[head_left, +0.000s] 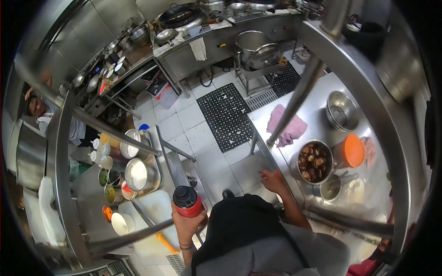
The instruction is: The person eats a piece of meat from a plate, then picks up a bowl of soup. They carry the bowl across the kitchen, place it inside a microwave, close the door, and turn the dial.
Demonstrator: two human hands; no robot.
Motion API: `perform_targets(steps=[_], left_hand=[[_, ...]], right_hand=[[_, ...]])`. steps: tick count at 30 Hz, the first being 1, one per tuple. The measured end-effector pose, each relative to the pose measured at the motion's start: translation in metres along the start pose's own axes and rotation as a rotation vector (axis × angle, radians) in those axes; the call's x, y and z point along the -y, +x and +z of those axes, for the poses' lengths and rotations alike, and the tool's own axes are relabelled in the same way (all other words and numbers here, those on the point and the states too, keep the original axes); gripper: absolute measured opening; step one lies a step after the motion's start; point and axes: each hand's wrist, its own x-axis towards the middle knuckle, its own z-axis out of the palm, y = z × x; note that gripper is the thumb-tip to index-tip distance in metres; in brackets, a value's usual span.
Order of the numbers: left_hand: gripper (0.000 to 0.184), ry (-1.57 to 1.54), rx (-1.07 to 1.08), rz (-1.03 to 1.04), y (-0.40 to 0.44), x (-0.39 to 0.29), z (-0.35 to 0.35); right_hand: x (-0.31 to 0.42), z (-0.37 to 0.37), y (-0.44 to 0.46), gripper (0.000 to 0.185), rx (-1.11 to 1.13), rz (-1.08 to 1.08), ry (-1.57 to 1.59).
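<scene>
My left hand (185, 225) is wrapped round a red bottle with a black lid (189, 209), held upright in front of my dark apron. My right hand (273, 181) hangs beside the edge of the right steel table (285, 103), its fingers apart and nothing in them. Nearest to it on that table is a pot of dark brown pieces in liquid (315, 161). To the left of the bottle lies a white cutting board (154, 207), with an orange-handled knife (162, 239) across it.
Steel posts and a shelf frame (69, 184) rise on both sides. Sauce bottles (97, 156) and bowls crowd the left counter. A pink cloth (285, 125), a steel bowl (341, 110) and an orange-lidded tub (353, 151) stand right. A black mat (223, 117) covers floor tiles. Another person (43, 110) is far left.
</scene>
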Motion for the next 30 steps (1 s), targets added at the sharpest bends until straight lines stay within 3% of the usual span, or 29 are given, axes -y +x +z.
perform_targets(steps=[8,16,23,30], left_hand=[[0.067,-0.008,-0.034,0.011,0.125,0.013,0.014],[0.067,-0.05,-0.079,0.056,0.265,0.019,0.014],[0.069,-0.014,-0.109,-0.041,0.325,0.014,0.005],[0.074,-0.104,-0.154,-0.223,0.384,0.016,0.015]], right_hand=[[0.051,0.006,0.109,0.04,0.075,-0.067,0.241],[0.139,-0.006,0.246,0.039,0.172,-0.224,0.043],[0.183,-0.017,0.348,0.037,0.167,-0.213,0.039],[0.217,-0.002,0.442,0.038,0.338,-0.272,-0.011]])
